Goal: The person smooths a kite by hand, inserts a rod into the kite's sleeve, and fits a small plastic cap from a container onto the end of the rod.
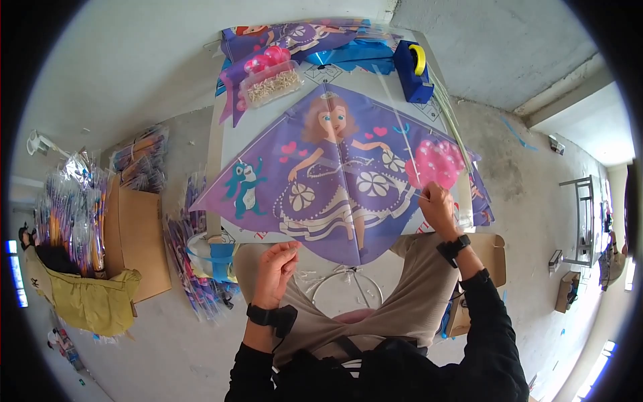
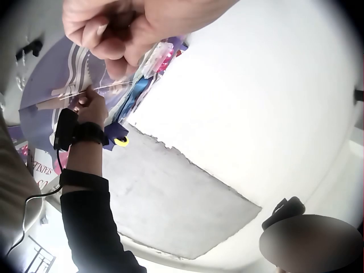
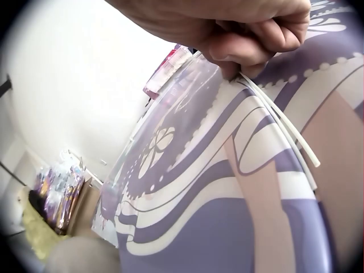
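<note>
A purple kite (image 1: 321, 174) printed with a princess lies spread over the table. At its right part, my right hand (image 1: 439, 208) pinches thin white rods (image 3: 284, 122) close over the printed skirt. In the head view, a slender pale rod (image 1: 405, 127) runs from these fingers toward the far side. My left hand (image 1: 276, 268) is at the kite's lower left edge, its fingers curled; the left wrist view shows nothing in them. A pink balloon-like print (image 1: 439, 164) shows next to my right hand.
A clear box (image 1: 271, 87) of small pale pieces sits at the back left. A blue tape dispenser (image 1: 414, 74) with yellow tape stands at the back right, beside a bundle of thin rods (image 1: 445, 107). Cartons (image 1: 137, 234) and wrapped bundles (image 1: 74, 214) are on the left.
</note>
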Available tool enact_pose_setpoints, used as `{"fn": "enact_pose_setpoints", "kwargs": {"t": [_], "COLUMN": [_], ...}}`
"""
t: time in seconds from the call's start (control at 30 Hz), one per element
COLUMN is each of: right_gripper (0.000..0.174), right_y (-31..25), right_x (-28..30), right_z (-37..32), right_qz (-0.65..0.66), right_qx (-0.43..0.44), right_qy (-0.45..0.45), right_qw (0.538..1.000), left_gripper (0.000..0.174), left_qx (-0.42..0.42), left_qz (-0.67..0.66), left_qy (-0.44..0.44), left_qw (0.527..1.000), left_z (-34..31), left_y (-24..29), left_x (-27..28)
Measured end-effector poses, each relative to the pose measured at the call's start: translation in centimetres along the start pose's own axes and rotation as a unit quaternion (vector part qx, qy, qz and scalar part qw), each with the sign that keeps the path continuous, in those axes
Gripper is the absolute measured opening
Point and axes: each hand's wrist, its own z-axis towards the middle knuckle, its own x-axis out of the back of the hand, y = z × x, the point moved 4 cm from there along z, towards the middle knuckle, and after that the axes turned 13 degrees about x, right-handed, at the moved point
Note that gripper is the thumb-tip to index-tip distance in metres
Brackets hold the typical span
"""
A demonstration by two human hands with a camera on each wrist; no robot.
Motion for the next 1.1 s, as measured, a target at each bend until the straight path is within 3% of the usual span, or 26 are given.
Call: {"fn": "enact_pose_setpoints", "kwargs": {"t": [0.2,0.33,0.37,0.43,0.47,0.63,0.7,0.83,0.87,0.9,1.07,1.1], "right_gripper": [0.004,0.004,0.005,0.007,0.007,0.028,0.027,0.026,0.026,0.024,0.022,0.022], "right_y": [-0.9,-1.6,-1.8,-2.5,-3.0,-6.7,-9.2,-13.6,-14.5,-15.3,-18.3,-18.9], "right_x": [-1.4,-2.9,-2.9,-2.2,-2.4,-1.1,-0.4,0.0,0.2,0.4,3.0,3.2], "right_z": [14.5,25.3,26.6,26.6,25.6,12.6,6.1,-4.9,-7.0,-8.6,-12.5,-12.5], "right_qz": [-0.141,-0.24,-0.257,-0.205,-0.205,0.059,0.201,0.28,0.284,0.307,0.39,0.442], "right_qx": [0.25,0.267,0.208,0.169,0.169,0.062,0.039,0.011,0.014,0.005,0.015,-0.008], "right_qy": [0.012,0.047,0.04,0.113,0.11,-0.027,-0.07,-0.229,-0.234,-0.244,-0.278,-0.306], "right_qw": [0.958,0.932,0.943,0.957,0.958,0.996,0.976,0.932,0.93,0.92,0.878,0.843], "left_gripper": [0.008,0.011,0.011,0.012,0.014,0.025,0.029,0.03,0.03,0.029,0.018,0.018], "left_qx": [0.017,0.016,0.014,0.02,0.015,-0.021,-0.055,-0.145,-0.171,-0.199,-0.22,-0.212], "left_qz": [-0.007,-0.003,-0.004,-0.006,-0.009,-0.004,-0.009,-0.002,-0.005,-0.006,-0.029,-0.042], "left_qy": [-0.001,0.013,0.021,0.02,0.016,-0.036,-0.043,-0.087,-0.131,-0.177,-0.147,-0.158], "left_qw": [1.0,1.0,1.0,1.0,1.0,0.999,0.998,0.986,0.977,0.964,0.964,0.963], "left_z": [-0.5,-0.7,-0.9,-1.3,-1.5,-1.3,-1.8,-4.8,-5.7,-6.4,-8.5,-8.9], "left_y": [0.0,0.1,0.1,0.3,0.4,1.6,2.2,4.1,4.4,4.7,4.0,3.6], "left_x": [-1.2,-0.7,-0.5,-0.2,-0.3,-1.7,-3.2,-7.2,-8.0,-8.4,-7.3,-7.4]}}
